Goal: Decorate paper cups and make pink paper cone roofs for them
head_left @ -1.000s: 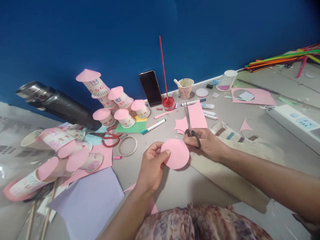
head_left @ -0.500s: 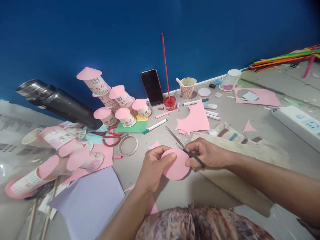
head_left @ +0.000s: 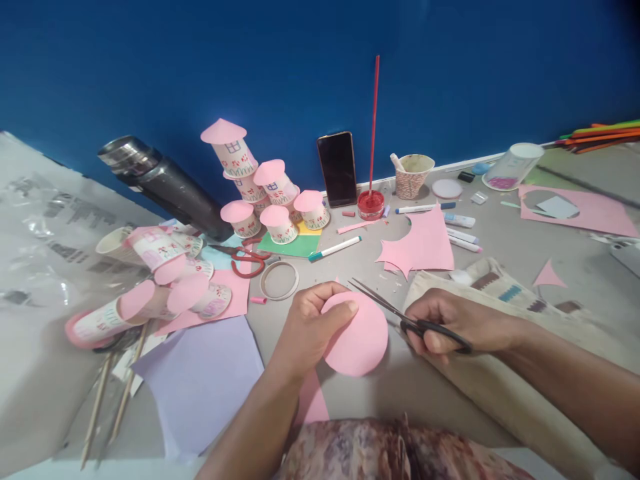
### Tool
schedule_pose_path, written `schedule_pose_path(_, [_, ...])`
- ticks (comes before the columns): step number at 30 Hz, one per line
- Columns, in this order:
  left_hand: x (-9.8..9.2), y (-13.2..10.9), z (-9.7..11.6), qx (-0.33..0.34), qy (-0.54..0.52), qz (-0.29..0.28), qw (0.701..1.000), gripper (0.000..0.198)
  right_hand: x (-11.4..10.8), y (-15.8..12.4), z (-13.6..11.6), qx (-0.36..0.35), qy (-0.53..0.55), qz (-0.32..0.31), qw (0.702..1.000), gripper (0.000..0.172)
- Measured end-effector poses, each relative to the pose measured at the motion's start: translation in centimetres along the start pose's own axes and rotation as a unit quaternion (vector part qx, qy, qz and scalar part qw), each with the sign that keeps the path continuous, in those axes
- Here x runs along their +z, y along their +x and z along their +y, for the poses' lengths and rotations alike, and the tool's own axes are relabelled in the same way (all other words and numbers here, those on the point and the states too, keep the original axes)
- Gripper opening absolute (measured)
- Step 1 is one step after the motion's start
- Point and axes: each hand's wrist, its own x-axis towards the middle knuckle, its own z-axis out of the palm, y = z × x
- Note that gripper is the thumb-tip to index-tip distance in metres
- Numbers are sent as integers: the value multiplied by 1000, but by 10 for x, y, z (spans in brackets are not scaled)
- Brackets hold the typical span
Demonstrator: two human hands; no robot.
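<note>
My left hand point(head_left: 313, 327) pinches a round pink paper disc point(head_left: 361, 340) at its upper left, thumb on top. My right hand point(head_left: 445, 323) is closed round the black handles of a pair of scissors point(head_left: 385, 303). Their blades, slightly apart, point up and left beside the disc's upper right edge. Beyond the hands, cut pink paper point(head_left: 433, 243) with curved notches lies on the grey table. A small tower of decorated cups with pink cone roofs point(head_left: 223, 131) stands at the back left.
A black flask point(head_left: 175, 190), red-handled scissors point(head_left: 250, 263), a tape roll point(head_left: 279, 280) and lilac paper point(head_left: 210, 383) are on the left. A phone point(head_left: 337, 169) leans on the blue wall. Behind my right hand are a cloth point(head_left: 493, 373), markers point(head_left: 463, 235) and a paper cup point(head_left: 413, 180).
The scissors and my right hand have moved right, off the disc, which now shows more fully. The whole view has shifted, so the table's objects appear further right.
</note>
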Motion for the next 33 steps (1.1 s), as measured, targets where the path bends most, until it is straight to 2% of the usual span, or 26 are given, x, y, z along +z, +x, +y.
schedule_pose_path(10, [-2,-1,0,11,43,-22,999,18,0,1,-1,41,-4,4,999,66])
schedule_pose_path(18, [-3,1,-1,-1,67,-23,997,18,-2,2,4,50,-19,7,999,70])
schedule_pose_path(24, [-5,0,1,19,76,-34,996,14,-2,1,10,54,-2,8,998,65])
schedule_pose_path(33, [-4,1,2,29,88,-30,995,15,0,2,4,61,-7,8,998,67])
